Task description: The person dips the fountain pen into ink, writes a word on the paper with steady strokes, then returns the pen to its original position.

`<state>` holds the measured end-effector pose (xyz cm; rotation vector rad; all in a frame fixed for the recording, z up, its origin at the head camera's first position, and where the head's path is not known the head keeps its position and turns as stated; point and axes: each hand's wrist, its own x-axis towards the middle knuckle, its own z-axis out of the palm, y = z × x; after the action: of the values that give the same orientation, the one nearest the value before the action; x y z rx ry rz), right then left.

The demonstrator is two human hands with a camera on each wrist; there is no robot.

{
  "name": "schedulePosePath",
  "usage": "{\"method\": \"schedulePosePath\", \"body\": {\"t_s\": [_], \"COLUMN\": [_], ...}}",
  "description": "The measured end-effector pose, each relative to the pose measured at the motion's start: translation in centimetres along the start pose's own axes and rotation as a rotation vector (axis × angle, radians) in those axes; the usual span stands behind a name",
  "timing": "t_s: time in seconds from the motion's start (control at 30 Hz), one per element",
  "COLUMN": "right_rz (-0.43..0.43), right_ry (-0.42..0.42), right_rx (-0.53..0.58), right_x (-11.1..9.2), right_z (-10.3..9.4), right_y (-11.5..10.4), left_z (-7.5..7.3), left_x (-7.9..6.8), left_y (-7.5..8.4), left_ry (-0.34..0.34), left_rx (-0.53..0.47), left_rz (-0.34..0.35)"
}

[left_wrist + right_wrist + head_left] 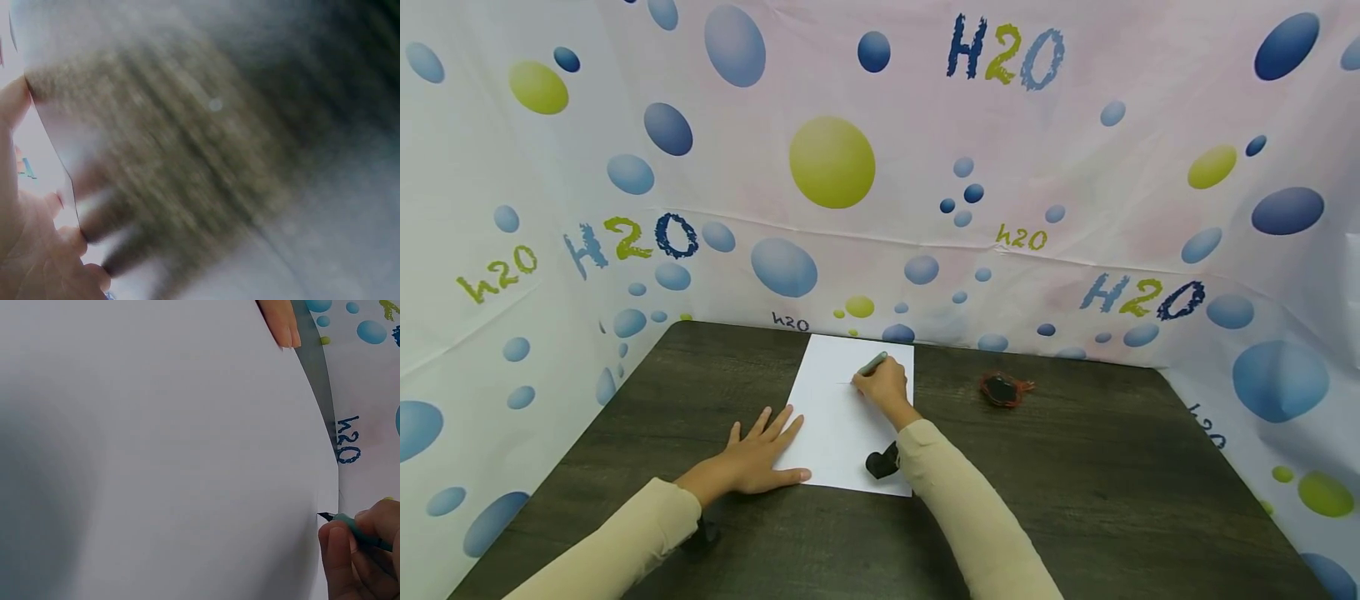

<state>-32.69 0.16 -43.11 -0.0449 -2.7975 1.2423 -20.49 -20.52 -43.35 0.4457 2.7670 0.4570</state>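
Note:
A white sheet of paper [831, 442] lies on the dark table. On its upper part my right hand [887, 387] pinches a grey-green pen [872, 363], and a short thin line runs left from the pen's tip. The right wrist view shows the pen's dark tip [326, 515] at the paper, with thumb and fingers around the barrel. My left hand [748, 461] lies with its fingers spread over the sheet's left edge, partly on the table. In the left wrist view, the palm [31, 250] shows at the side, and the tabletop is blurred.
To the right of the sheet lies a small dark object with an orange-red rim [1003, 389], its kind unclear. A black wrist camera [882, 462] hangs under the right sleeve, over the paper. Behind the table stands a white curtain [925, 200] printed with bubbles and "H2O".

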Motion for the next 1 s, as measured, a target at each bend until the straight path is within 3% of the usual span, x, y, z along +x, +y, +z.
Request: {"method": "schedulePosePath", "body": {"t_s": [0.4,1.0], "right_rz": [-0.016,0.041], "right_ry": [0.025,0.044], "right_rx": [0.012,0.018], "right_x": [0.4,0.4], "right_z": [-0.5,-2.2], "right_y": [1.0,2.6], "left_z": [0.4,0.5], "left_x": [0.6,0.5], "left_y": [-0.7,-0.7], "left_ry": [0.001,0.002], "left_rx": [-0.004,-0.025], "left_rz": [0.008,0.030]}}
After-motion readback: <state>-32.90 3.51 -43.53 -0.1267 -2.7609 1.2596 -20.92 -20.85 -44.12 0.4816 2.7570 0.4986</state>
